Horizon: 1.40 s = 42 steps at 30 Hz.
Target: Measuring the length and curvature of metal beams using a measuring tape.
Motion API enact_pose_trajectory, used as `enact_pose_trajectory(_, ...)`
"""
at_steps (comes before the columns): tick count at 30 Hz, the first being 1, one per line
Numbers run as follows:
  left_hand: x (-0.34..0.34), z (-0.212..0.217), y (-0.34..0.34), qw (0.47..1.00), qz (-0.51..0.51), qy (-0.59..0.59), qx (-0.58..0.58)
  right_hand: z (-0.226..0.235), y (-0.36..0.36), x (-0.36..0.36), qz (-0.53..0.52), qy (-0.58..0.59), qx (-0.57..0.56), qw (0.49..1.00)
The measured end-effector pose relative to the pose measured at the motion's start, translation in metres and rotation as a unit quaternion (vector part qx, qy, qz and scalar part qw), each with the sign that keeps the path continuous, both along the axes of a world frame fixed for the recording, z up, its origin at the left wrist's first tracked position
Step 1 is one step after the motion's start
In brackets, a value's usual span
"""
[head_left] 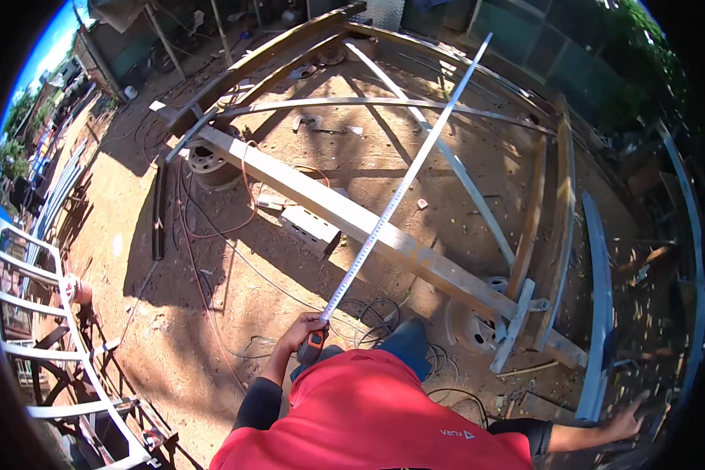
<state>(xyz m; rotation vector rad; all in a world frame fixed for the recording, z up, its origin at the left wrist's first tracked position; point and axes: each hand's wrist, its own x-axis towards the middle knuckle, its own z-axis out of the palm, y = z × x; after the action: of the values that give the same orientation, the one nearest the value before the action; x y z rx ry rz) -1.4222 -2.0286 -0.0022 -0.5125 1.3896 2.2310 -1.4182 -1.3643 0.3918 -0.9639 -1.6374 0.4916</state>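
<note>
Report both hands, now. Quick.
Left hand: closed, holding the tape measure, blade run out.
Right hand: looks open, out to the side; blurred, nothing seen in its grip.

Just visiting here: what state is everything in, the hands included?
Tape measure: drawn out, blade straight.
Left hand: closed around the tape measure's case.
Right hand: stretched sideways, fingers apart, blurred.
Wheel rims: lying flat.
Long metal beam: lying across above the wheel rims.
Black cable: loosely looped on the ground.
</note>
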Motion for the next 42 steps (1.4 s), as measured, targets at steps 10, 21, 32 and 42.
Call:
enact_pose_trajectory(10, 0.086, -0.028, -0.203, 0.992, 0.119, 0.025, -0.031, -0.069, -0.383, -0.186, 0.482, -0.026, -0.138, 0.865)
enact_pose_trajectory(21, 0.012, -0.002, -0.478, 0.982, 0.158, 0.063, -0.085, -0.269, -0.879, -0.382, 0.768, -0.135, -0.197, 0.594)
enact_pose_trajectory(32, -0.018, 0.047, -0.723, 0.958, 0.25, -0.061, -0.129, -0.286, -1.291, -0.488, 0.796, -0.01, -0.419, 0.437)
enact_pose_trajectory(42, -0.051, 0.007, -1.032, 0.926, 0.356, -0.102, -0.072, -0.381, -1.672, -0.534, 0.785, -0.04, -0.426, 0.448)
